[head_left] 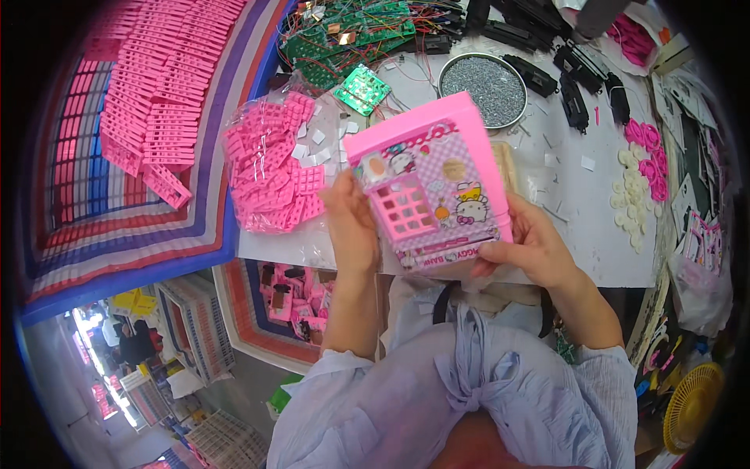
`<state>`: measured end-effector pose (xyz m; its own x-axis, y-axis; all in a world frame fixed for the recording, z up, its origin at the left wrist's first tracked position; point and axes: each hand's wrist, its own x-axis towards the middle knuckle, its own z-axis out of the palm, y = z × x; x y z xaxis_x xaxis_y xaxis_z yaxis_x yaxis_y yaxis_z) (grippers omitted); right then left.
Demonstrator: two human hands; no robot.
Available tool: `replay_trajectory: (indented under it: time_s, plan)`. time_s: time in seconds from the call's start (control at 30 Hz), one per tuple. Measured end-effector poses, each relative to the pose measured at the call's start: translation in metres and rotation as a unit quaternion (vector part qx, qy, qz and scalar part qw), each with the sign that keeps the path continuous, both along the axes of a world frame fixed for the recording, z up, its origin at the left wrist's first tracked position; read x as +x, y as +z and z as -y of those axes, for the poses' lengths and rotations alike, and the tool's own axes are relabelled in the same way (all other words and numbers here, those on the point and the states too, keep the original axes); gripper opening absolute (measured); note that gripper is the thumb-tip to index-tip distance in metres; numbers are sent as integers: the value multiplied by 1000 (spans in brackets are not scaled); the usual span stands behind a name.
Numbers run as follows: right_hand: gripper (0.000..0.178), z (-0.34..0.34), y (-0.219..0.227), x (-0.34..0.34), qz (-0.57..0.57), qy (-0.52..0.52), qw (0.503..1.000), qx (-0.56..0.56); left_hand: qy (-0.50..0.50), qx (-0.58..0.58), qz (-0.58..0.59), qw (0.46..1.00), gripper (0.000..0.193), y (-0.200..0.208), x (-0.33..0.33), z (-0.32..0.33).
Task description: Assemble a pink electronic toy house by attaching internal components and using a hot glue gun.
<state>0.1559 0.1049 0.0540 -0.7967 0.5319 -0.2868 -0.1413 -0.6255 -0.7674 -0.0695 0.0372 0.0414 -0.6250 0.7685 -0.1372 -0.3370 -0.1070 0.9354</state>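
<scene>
Pink plastic, in the head view: one decorated panel [441, 187] with cartoon print and a keypad grid [406, 209], grasped at both sides above the near edge of the white tabletop [582, 242], slightly turned, printed face toward the camera. Left hand [353, 227] closed along the left edge; right hand [539, 248] pinching the lower right corner, thumb [504, 252] across the front, the rest partly behind; impossible to tell the exact placement of the hidden fingers. Just left of the left hand, on the tabletop, a clear bag [254, 160] full of pink keypad parts [273, 191], with loose white squares [318, 136] beside it. Beyond the panel, a green circuit board [363, 90] and a round dish [526, 95] of small grey metal pieces [480, 86]. Farther right, black housings [574, 102], cream pieces [627, 203] and pink rings [660, 148]. At far left, stacked pink frames [168, 109] inside a striped bin [215, 176].
</scene>
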Motion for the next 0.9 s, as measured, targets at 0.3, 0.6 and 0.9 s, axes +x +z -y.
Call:
replay_trajectory:
  time_s: [0.3,0.6,0.9]
  plan:
    - [61,12,-7,-4,-7,-35,999,9,-63,-8,-276,959,46,-26,6,26]
    - [32,-68,-21,19,152,-42,774,613,-297,158,-441,832,31,10,-44,-20]
    - [66,-63,-28,31,280,86,605,740,-364,53,-630,684,47,-21,-32,5]
